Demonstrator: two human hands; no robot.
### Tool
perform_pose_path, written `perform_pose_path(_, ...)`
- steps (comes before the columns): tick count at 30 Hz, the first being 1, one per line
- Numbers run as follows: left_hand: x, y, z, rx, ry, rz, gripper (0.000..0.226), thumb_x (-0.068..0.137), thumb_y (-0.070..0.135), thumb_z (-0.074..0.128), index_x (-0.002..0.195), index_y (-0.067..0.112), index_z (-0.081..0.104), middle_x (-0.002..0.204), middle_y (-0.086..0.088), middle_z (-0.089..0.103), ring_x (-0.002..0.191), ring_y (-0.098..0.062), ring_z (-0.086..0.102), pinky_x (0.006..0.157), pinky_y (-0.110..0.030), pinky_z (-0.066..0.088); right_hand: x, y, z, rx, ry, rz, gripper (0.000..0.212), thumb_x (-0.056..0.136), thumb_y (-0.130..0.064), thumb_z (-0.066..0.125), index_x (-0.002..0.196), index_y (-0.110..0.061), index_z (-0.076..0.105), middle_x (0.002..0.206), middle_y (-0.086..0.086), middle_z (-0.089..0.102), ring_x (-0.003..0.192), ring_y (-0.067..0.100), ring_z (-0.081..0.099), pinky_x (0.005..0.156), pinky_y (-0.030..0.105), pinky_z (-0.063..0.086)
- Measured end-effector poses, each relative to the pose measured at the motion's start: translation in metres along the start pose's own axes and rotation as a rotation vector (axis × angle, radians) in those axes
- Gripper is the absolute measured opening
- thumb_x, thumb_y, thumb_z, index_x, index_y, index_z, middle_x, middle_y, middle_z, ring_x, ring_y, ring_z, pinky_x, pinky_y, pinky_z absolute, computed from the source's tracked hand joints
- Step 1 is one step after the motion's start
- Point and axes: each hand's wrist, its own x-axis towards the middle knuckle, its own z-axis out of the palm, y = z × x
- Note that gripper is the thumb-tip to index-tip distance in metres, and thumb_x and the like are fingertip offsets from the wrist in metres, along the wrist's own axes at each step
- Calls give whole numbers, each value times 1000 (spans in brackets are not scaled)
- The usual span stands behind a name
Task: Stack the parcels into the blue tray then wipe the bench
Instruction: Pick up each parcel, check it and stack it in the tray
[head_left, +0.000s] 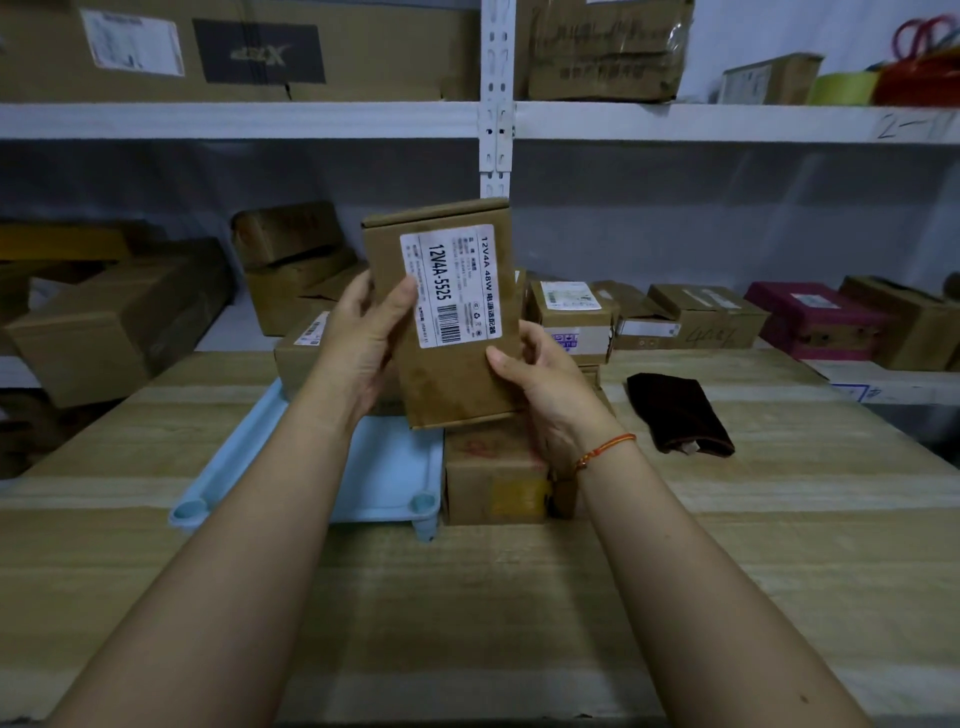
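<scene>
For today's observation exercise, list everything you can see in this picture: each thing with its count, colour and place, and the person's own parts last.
Held parcel: one, brown with a white label, raised above the bench in both hands.
Blue tray: one, light blue, on the bench left of centre.
Bench parcel: one, brown, on the bench against the tray's right side.
Cloth: one, dark brown, on the bench to the right.
Bench: one, light wood.
Shelf boxes: many, mostly brown, one magenta, on white shelves behind.
Left hand: grips the held parcel's left edge.
Right hand: grips its lower right edge; red string bracelet on the wrist.
</scene>
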Motion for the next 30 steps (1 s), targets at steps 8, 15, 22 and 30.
perform_pose_path(8, 7, -1, -3, 54, -134, 93, 45, 56, 29, 88, 98, 25, 73, 110, -4, 73, 116, -27, 63, 89, -38, 54, -2, 0, -13, -156, 41, -177, 52, 89, -5, 67, 136, -16, 46, 128, 1, 62, 122, 15, 57, 103, 41, 49)
perform_pose_path(15, 5, 0, -1, 46, -204, 72, 36, 62, 13, 86, 93, 25, 74, 102, 3, 75, 110, -17, 64, 80, -24, 55, -2, 0, -15, -209, 65, -227, 54, 90, -6, 67, 137, -20, 45, 127, -5, 60, 119, 8, 54, 97, 29, 51)
perform_pose_path(22, 3, 1, 0, 30, -73, 21, 59, 78, 25, 70, 132, 11, 52, 121, -4, 69, 113, -14, 65, 86, -26, 56, 0, 0, -7, -135, 70, -170, 52, 89, -8, 68, 137, -12, 49, 120, 0, 67, 112, 13, 63, 94, 34, 55)
perform_pose_path(30, 6, -8, -15, 235, 175, -125, 41, 95, 26, 61, 132, 13, 52, 117, -4, 67, 95, -13, 64, 81, -31, 52, 11, 13, 18, -59, 102, -25, 43, 89, -23, 71, 126, -5, 59, 96, 1, 68, 86, 14, 69, 79, 28, 59)
